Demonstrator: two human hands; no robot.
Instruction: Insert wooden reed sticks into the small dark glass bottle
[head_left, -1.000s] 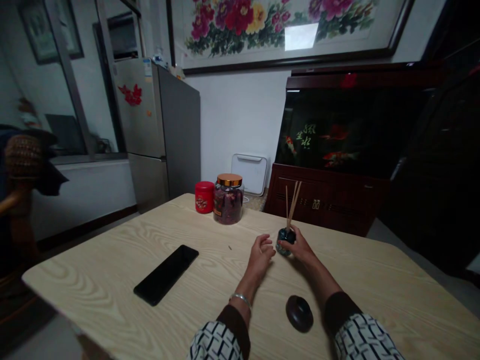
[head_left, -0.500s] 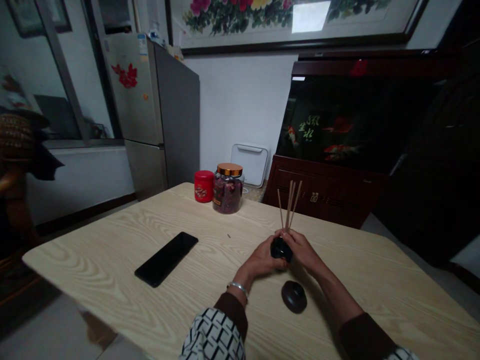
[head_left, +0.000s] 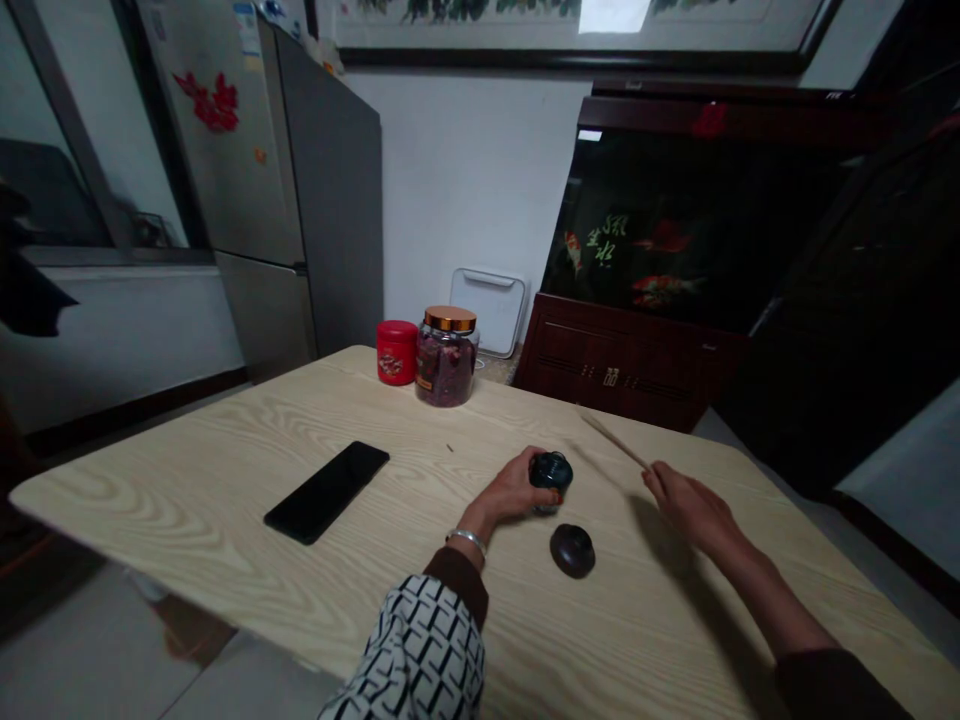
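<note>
My left hand (head_left: 517,487) is wrapped round a small dark glass bottle (head_left: 553,472) that stands on the table. To the right, my right hand (head_left: 688,500) is closed on thin brown reed sticks (head_left: 616,438), bunched together and pointing up and to the left above the tabletop. Their lower ends are hidden in the hand. A round dark brown cap (head_left: 572,551) with a hollow on top lies on the wood just in front of the bottle, touched by neither hand.
A black phone (head_left: 328,492) lies left on the pale wooden table (head_left: 225,450). Toward the far edge stand a red canister (head_left: 397,353) and a glass jar (head_left: 446,358) with a copper lid. A tiny brown bit (head_left: 450,447) lies mid-table. Behind is a fish tank (head_left: 675,230).
My right hand has lifted the reed sticks out of the bottle and moved them right. The sticks, fanned out before, are now bunched. My left hand stays on the bottle; the view has shifted.
</note>
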